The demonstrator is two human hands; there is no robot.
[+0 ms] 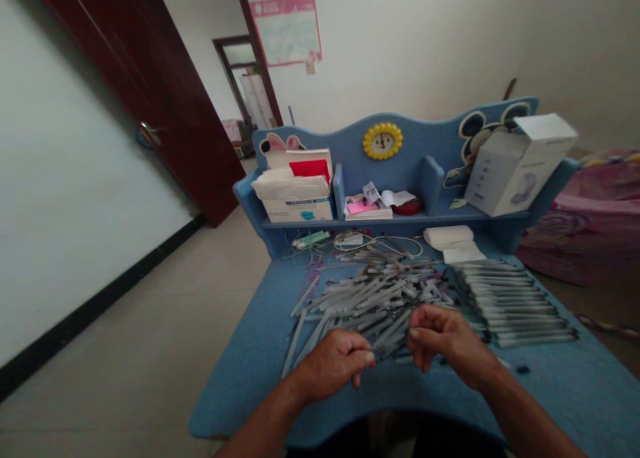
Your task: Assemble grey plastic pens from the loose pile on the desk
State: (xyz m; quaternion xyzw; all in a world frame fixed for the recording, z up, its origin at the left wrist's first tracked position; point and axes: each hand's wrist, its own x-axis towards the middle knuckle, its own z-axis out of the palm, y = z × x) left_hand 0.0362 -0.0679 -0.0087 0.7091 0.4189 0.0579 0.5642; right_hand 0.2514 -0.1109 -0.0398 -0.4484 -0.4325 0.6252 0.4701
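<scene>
My left hand [336, 361] is closed in a pinch at the near edge of a loose pile of pale translucent pen barrels [357, 298]. Something thin may sit at its fingertips, but I cannot make it out. To its right, a short gap away, my right hand [443, 341] hovers with thumb and fingers curled together; whatever they hold, if anything, is hidden. Beyond the right hand, capped pens [520, 305] lie side by side in a neat stack. A small black cap-like piece [523, 370] rests on the blue desk [240, 378].
A shelf [350, 223] at the back holds a box of papers [295, 208], notepads [367, 213] and a white carton [517, 168]. A white paper roll [450, 237], a white cable [400, 239] and a green-and-white tube-like thing [311, 240] lie below it.
</scene>
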